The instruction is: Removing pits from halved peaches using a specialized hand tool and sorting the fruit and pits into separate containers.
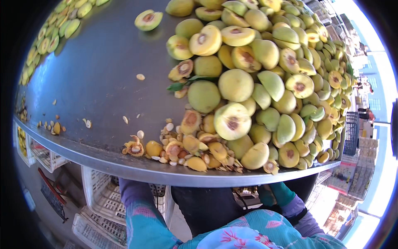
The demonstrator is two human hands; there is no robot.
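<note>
A large heap of yellow-green stone fruit, many cut in half (232, 120), covers the right side of a metal table (99, 91). Some halves show brown pits or hollows. My left sleeve (143, 207) runs under the table's near edge, which hides my left hand. Part of my right hand (266, 195) shows just below that edge, by the teal cuff; its fingers are hidden, so what it holds or touches cannot be made out. Both hands are off the tabletop, below the heap. Pits, kernels and scraps (182, 149) lie along the near edge.
More cut fruit (54, 35) is piled at the far left, and a single half (148, 20) lies near the back. White plastic crates (101, 195) stand below the table at left. A dark crate (351, 133) and stacked crates (365, 153) are at right.
</note>
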